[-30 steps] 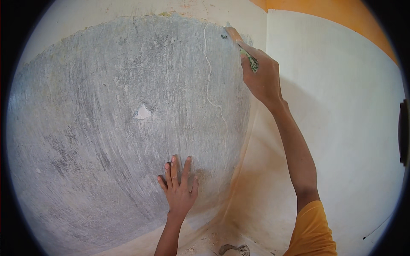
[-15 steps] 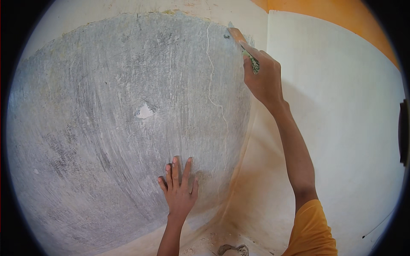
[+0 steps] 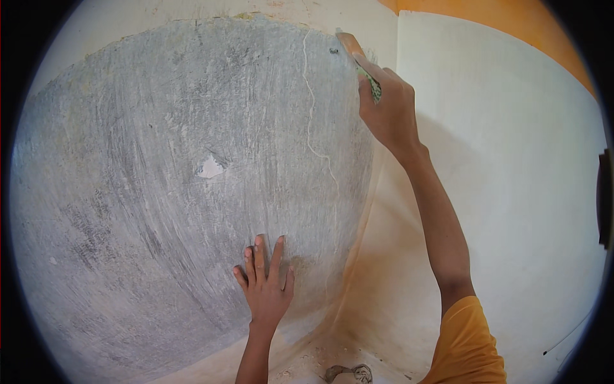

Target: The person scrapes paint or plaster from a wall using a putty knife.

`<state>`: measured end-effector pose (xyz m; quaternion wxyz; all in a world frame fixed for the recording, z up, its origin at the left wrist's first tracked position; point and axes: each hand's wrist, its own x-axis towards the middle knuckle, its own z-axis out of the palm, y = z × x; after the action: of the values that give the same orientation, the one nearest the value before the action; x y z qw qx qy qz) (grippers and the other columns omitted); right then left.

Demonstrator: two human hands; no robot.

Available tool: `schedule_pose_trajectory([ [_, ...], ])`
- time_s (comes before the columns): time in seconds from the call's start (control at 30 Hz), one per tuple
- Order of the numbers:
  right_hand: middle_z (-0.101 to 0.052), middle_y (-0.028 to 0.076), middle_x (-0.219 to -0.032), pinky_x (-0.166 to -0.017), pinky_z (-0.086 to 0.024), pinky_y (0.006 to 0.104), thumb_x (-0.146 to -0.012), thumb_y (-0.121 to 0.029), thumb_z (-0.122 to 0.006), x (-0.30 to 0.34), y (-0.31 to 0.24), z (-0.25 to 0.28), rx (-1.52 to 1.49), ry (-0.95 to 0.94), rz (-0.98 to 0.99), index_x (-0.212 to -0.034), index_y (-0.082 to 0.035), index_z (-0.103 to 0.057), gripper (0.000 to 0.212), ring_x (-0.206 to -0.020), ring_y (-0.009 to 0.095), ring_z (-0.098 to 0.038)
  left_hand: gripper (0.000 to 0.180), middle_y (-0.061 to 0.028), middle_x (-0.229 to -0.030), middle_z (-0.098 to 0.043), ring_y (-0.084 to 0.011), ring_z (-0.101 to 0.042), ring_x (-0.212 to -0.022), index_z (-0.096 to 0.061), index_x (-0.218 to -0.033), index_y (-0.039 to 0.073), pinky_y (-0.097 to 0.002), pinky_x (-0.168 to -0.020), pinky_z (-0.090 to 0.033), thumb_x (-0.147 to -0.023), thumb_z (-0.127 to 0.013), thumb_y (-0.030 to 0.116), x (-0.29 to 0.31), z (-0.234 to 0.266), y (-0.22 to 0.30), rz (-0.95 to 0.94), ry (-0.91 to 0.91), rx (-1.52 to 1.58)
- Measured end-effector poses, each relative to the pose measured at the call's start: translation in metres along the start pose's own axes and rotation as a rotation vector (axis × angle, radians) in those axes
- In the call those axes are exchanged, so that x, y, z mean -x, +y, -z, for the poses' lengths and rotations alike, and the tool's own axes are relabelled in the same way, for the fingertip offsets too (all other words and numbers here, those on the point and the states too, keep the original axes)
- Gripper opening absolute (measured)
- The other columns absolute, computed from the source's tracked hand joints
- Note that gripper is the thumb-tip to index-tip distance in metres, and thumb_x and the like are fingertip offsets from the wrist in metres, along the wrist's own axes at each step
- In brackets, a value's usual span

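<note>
My right hand (image 3: 389, 105) is closed around a scraper (image 3: 349, 46) with a flat brownish blade. A green speckled part of it shows inside my grip. The blade's end is at the upper right border of the grey, scraped wall patch (image 3: 179, 109), where it meets cream paint; whether it presses on the wall is hard to tell. Lower down, my left hand (image 3: 265, 291) lies on the grey patch with fingers spread, holding nothing. A thin pale crack (image 3: 312, 121) runs down the patch between the hands, and a white chipped spot (image 3: 210, 168) shows left of it.
To the right, a white wall (image 3: 511, 160) meets the grey one at a corner, with an orange band (image 3: 499, 25) above. At the bottom, a shoe (image 3: 348, 374) stands on the debris-strewn floor (image 3: 307, 365). A dark object (image 3: 604, 198) sits at the right rim.
The scraper and my right hand have moved slightly up along the wall. My left hand keeps its place on the patch, and the whole view has shifted a little.
</note>
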<state>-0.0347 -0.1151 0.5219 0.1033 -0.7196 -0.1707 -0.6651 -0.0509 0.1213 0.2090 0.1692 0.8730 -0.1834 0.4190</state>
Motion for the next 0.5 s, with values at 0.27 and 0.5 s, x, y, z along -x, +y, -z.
schedule_pose_trajectory([
  [0.27, -0.057, 0.015, -0.068, -0.062, -0.047, 0.0384, -0.089, -0.002, -0.062, -0.014, 0.009, -0.002, 0.056, 0.039, 0.098, -0.126, -0.004, -0.067, 0.037, -0.062, 0.026, -0.056, 0.061, -0.0144, -0.167, -0.016, -0.0338, -0.007, -0.155, -0.043, -0.153, 0.027, -0.0569, -0.119, 0.013, -0.096, -0.06, 0.042, 0.0, -0.006, -0.001, -0.035, 0.03, -0.064],
  [0.5, -0.056, 0.015, -0.069, -0.062, -0.046, 0.0391, -0.089, -0.003, -0.063, 0.005, 0.0, 0.0, 0.065, -0.07, -0.02, -0.124, -0.003, -0.068, 0.036, -0.061, 0.027, -0.055, 0.06, -0.0144, -0.167, -0.016, -0.0324, -0.005, -0.155, -0.044, -0.153, 0.028, -0.0559, -0.119, 0.014, -0.097, -0.059, 0.044, -0.001, -0.005, -0.002, -0.031, 0.053, -0.095],
])
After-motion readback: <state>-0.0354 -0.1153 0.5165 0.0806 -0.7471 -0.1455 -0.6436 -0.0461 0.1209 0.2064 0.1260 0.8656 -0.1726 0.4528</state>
